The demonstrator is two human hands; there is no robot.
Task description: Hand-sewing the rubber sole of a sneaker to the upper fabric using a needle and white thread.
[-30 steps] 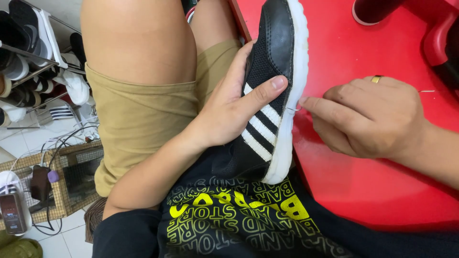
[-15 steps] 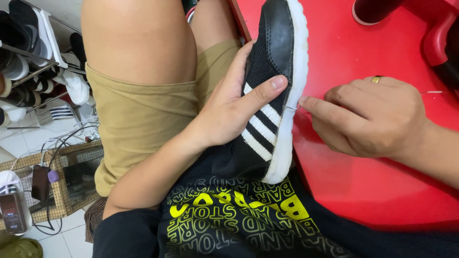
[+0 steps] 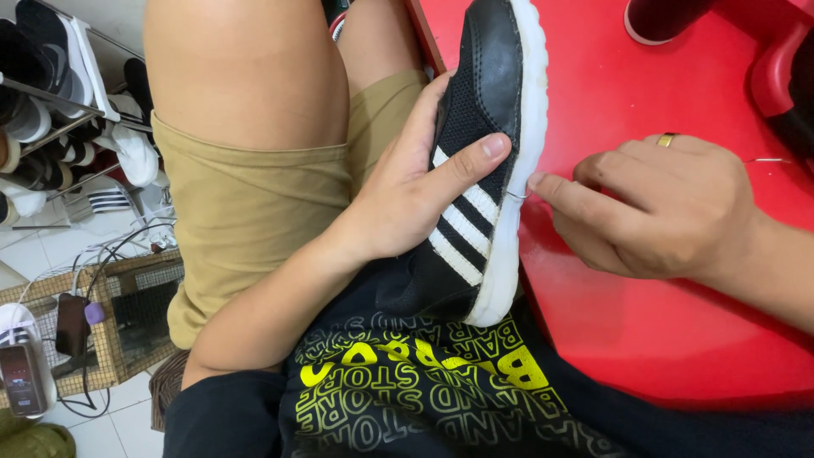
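Shirt: a black shirt with yellow lettering fills the near edge of the view.
Shoe: a black shoe with white stripes and a white sole lies on its side, heel resting on the shirt, toe pointing away, along the edge of the red desk.
Left hand: the left hand grasps the shoe from the upper side, thumb pressed across the stripes, fingers hidden behind it.
Right hand: the right hand rests on the desk, fingers curled nearly closed, forefinger tip touching the sole edge, where a thin needle or thread shows; what exactly it pinches cannot be told. A gold ring sits on one finger.
Doing it well: likely sole stitching; the left thumb should keep the shoe steady while the right works close to the sole seam.
Leg: a bare knee in tan shorts lies left of the shoe.
Far left: a shoe rack and cables on the floor.
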